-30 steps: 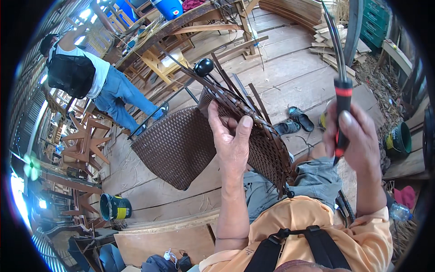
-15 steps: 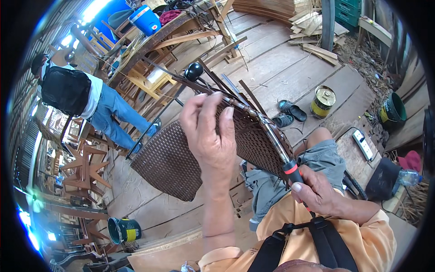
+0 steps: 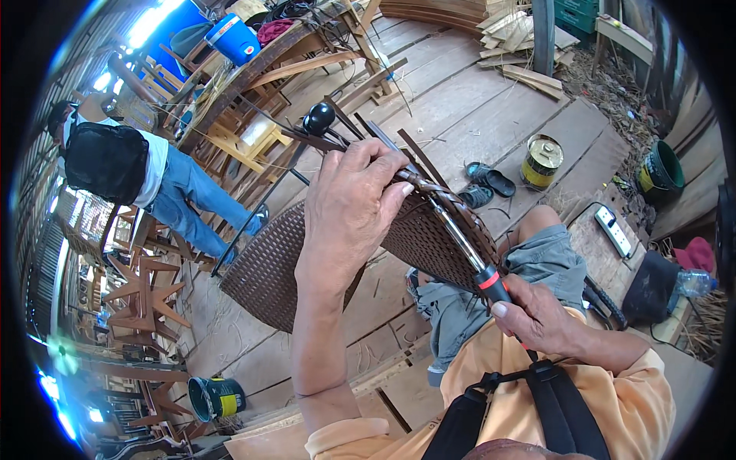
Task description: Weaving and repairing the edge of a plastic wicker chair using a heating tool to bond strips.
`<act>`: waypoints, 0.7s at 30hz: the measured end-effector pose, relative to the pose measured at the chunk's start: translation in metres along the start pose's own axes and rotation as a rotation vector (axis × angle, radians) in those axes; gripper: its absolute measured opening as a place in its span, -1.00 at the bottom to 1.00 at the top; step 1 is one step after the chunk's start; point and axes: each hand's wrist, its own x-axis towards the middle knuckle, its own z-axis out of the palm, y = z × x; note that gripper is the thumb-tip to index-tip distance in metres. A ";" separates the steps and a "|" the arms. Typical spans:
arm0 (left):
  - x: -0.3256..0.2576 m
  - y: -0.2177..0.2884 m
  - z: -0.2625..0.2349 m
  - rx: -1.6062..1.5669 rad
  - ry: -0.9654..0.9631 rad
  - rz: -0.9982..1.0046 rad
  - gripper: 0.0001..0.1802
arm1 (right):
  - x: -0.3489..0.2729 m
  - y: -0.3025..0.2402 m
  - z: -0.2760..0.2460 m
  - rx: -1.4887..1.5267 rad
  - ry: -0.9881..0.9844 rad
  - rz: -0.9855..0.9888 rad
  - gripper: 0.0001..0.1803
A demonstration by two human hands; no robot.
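A chair woven of flat dark brown strips (image 3: 264, 264) is in front of me, with a second woven panel (image 3: 429, 249) close to my lap. My left hand (image 3: 345, 203) is closed on the strip-wrapped edge of that panel, thumb and fingers pinching it; the exact strip is hidden. My right hand (image 3: 540, 316) grips the black, red-ringed handle of a tool like a soldering iron (image 3: 462, 241). Its long metal barrel lies along the edge, and its tip is close to my left thumb. Several loose strip ends (image 3: 418, 153) stick up beyond my left hand.
A person (image 3: 165, 176) with a black backpack stands at the left. Sandals (image 3: 491, 185) and a metal can (image 3: 543, 161) are on the plank floor at the right, near a white power strip (image 3: 613, 232). A cluttered workbench (image 3: 253, 73) stands at the back.
My left hand has gone from raised, spread fingers to a pinch on the woven edge. My right hand still holds the iron in nearly the same place.
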 end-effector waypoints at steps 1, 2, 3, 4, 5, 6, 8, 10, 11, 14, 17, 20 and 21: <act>0.000 0.000 0.000 -0.004 0.002 0.007 -0.67 | 0.000 0.001 0.001 -0.027 0.013 -0.061 -0.70; -0.001 -0.001 0.000 -0.006 -0.006 0.008 -0.66 | 0.001 0.001 0.001 -0.055 0.027 -0.122 -0.78; -0.001 -0.001 0.000 -0.009 0.002 0.015 -0.66 | 0.001 0.002 0.001 -0.053 0.026 -0.121 -0.78; -0.002 -0.001 0.000 -0.008 -0.005 0.010 -0.65 | 0.002 0.002 0.001 -0.046 0.019 -0.113 -0.78; -0.002 -0.001 0.001 -0.007 -0.009 0.013 -0.64 | 0.002 0.002 0.000 -0.040 0.014 -0.104 -0.79; -0.003 -0.002 0.001 -0.007 -0.012 0.010 -0.64 | 0.002 0.002 0.001 -0.039 0.017 -0.104 -0.79; -0.004 -0.002 0.001 -0.006 -0.010 0.026 -0.61 | 0.002 0.002 0.000 -0.013 0.016 0.007 -0.62; -0.008 0.001 0.004 0.009 0.012 0.031 -0.59 | 0.001 0.001 -0.001 -0.016 0.033 -0.027 -0.62; -0.010 0.002 0.006 0.026 0.029 0.023 -0.57 | 0.001 0.001 -0.001 -0.038 0.030 0.002 -0.62; -0.015 0.002 0.010 0.048 0.041 0.011 -0.56 | 0.003 -0.001 0.000 -0.019 0.049 -0.020 -0.62; -0.016 0.000 0.015 -0.078 0.049 -0.036 -0.56 | 0.004 -0.002 0.002 -0.009 0.053 0.009 -0.63; -0.014 -0.002 0.018 -0.145 0.066 -0.034 -0.59 | 0.003 -0.004 0.002 -0.020 0.059 0.005 -0.63; -0.013 -0.002 0.019 -0.148 0.066 -0.031 -0.59 | 0.003 -0.005 0.002 -0.012 0.069 -0.016 -0.63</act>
